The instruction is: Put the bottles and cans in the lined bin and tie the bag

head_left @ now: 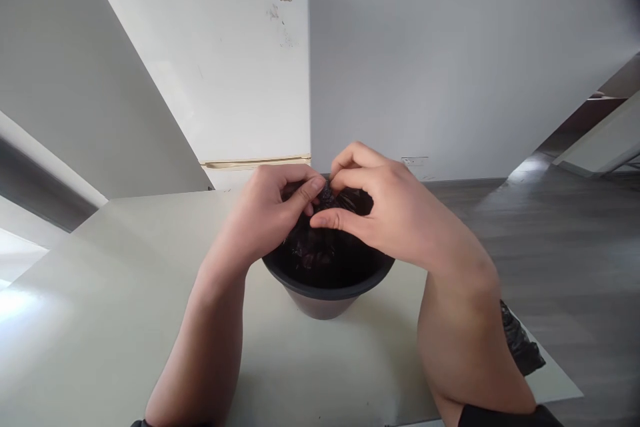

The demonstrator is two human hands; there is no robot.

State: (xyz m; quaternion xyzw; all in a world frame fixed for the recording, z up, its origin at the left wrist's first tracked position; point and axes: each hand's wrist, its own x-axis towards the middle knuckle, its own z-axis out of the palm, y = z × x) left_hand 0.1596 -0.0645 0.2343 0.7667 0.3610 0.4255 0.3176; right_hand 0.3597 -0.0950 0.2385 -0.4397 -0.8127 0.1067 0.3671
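A dark bin [325, 305] with a wide black rim stands upright on the pale table. Inside and above its mouth is a black plastic bag [315, 250], its top bunched together. My left hand [280, 203] pinches the gathered top of the bag between thumb and fingers. On the other side, my right hand [380, 200] has its thumb and fingers apart, with curled fingertips at the bunched plastic; whether they grip it is hard to make out. Both hands are over the bin, and they hide its far rim.
Another crumpled black plastic bag [520, 340] lies at the right edge of the table [165, 267], partly behind my right forearm. Beyond the table stand a white fridge [225, 80] with peeling patches and a grey wall [425, 60]. Grey wooden flooring [560, 247] shows at the right.
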